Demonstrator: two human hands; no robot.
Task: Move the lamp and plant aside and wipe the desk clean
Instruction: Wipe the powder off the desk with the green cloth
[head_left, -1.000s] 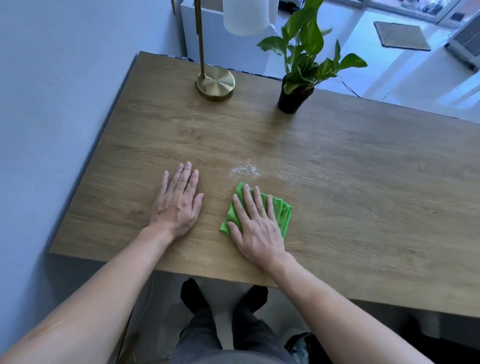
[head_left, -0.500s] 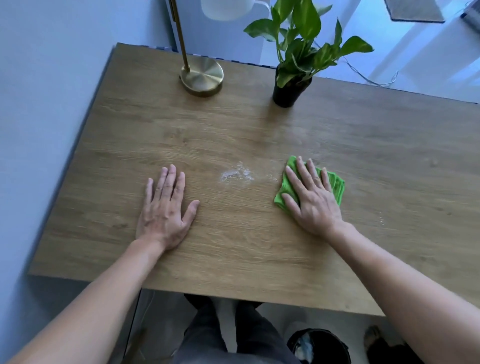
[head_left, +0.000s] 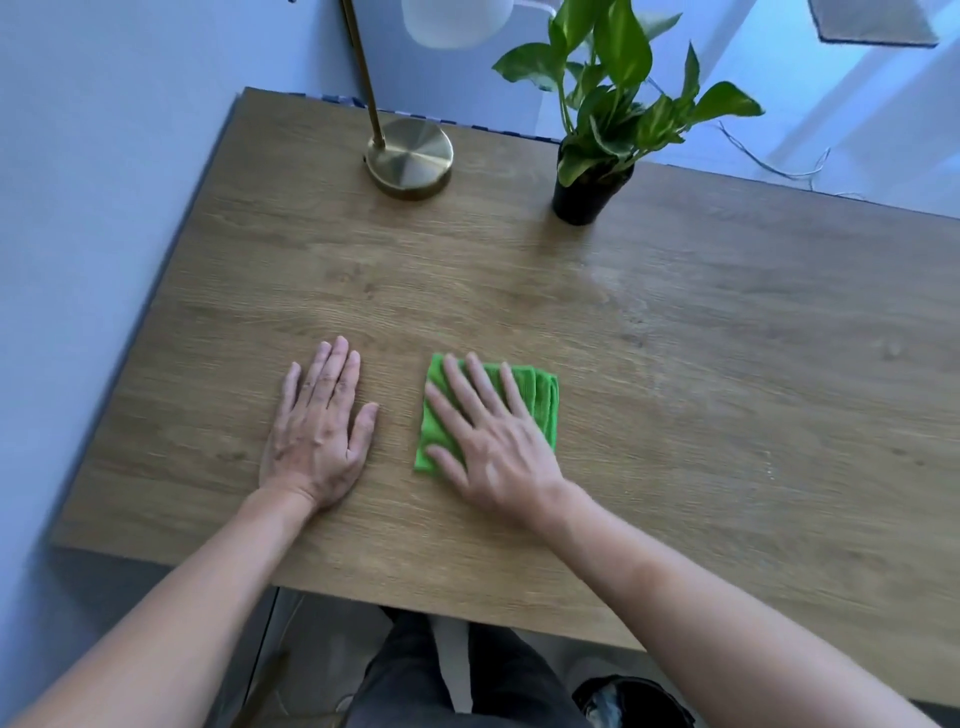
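A folded green cloth (head_left: 537, 400) lies on the wooden desk (head_left: 727, 364), near its front middle. My right hand (head_left: 488, 431) presses flat on the cloth with straight, spread fingers. My left hand (head_left: 319, 426) rests flat on the bare wood just left of it, holding nothing. A brass lamp (head_left: 408, 156) with a round base and a white shade stands at the back left of the desk. A leafy plant in a black pot (head_left: 589, 195) stands at the back, right of the lamp. Faint pale specks show on the wood at the right (head_left: 769, 462).
A blue-grey wall (head_left: 104, 208) runs along the desk's left edge. Cables (head_left: 779, 166) trail on the floor behind the desk. My legs and a dark bin (head_left: 634, 701) are below the front edge.
My right hand slid the cloth leftward over the white powder patch, which no longer shows. My left hand stayed flat in place.
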